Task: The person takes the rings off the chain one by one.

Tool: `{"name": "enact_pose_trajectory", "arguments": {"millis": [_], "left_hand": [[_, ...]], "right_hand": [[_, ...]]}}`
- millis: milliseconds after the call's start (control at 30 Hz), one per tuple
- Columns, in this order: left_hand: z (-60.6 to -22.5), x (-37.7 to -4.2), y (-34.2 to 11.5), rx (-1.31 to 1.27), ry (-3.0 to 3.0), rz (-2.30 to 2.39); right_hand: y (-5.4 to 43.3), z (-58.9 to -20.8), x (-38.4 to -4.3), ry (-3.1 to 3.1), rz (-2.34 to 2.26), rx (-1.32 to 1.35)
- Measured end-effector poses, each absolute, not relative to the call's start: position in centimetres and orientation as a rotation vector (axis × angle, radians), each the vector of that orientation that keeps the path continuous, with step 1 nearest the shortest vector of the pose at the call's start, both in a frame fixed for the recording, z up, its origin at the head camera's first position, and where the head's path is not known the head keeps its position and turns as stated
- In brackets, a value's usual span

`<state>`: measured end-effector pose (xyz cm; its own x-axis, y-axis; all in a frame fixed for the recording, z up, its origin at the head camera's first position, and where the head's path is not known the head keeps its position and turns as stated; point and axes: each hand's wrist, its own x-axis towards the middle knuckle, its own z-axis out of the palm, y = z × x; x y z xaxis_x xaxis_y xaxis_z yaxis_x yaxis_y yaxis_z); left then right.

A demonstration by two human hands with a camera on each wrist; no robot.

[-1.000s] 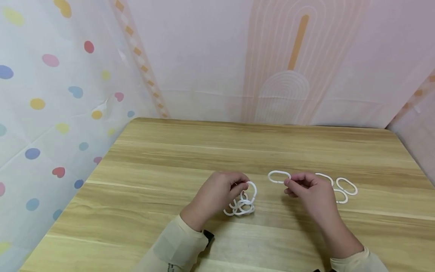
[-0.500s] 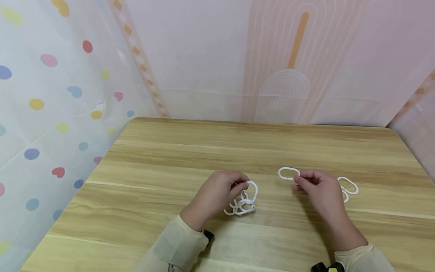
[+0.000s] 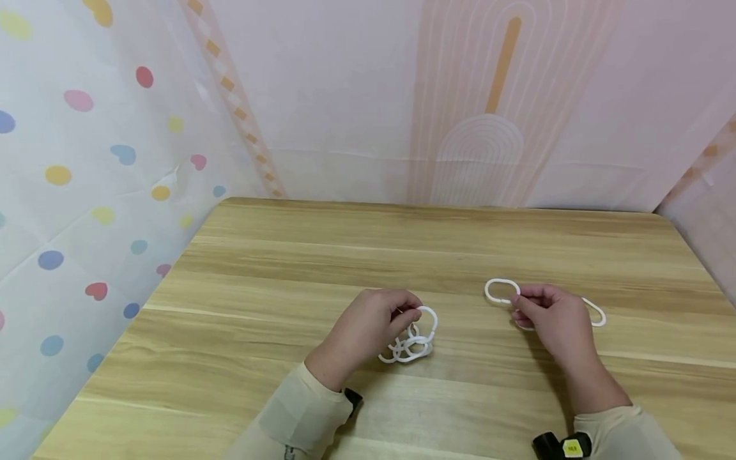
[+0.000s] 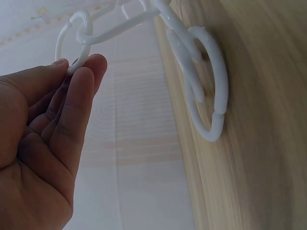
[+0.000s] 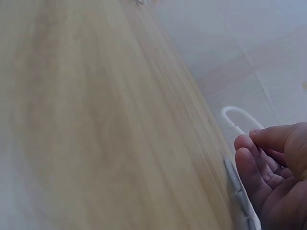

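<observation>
Draped behind the wood-grained desk, a pale pink backdrop is seen, and on the left a white cloth is printed with coloured dots and hearts. Over the last second a single white link has been carried further to the right by the right hand, so that the gap between the two hands has been widened. The link is pinched at one end between thumb and fingers, with its other end pointed toward the left hand, and it is held just above the desk. By the same shift, most of the loose links lying on the desk, three of which were seen a second ago, have been covered; only parts of them are now shown around the right hand. Pale shapes low in the right wrist view are probably those same links, though this cannot be told for certain in the blur.

Next to nothing has been altered on the left. One end of a white chain is pinched there by thumb and fingertips, and the interlocked links are hung and bunched below, the lowest close to the desk surface.

For the work in hand, the change may be judged as follows: the single link is joined to nothing that is shown, it has been brought well apart from the chain, and it is now placed beside the loose links.
</observation>
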<state>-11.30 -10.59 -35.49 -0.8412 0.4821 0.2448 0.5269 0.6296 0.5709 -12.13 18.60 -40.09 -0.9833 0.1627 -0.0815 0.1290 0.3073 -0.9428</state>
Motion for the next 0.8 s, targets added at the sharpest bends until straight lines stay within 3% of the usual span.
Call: {"name": "enact_pose_trajectory", "arguments": {"millis": [800], "left_hand": [[-35.4, -11.1, -10.7, -0.853, -2.777, -0.990]], "right_hand": [[20.2, -39.9, -12.2, -2.577, 1.707, -0.325]]}}
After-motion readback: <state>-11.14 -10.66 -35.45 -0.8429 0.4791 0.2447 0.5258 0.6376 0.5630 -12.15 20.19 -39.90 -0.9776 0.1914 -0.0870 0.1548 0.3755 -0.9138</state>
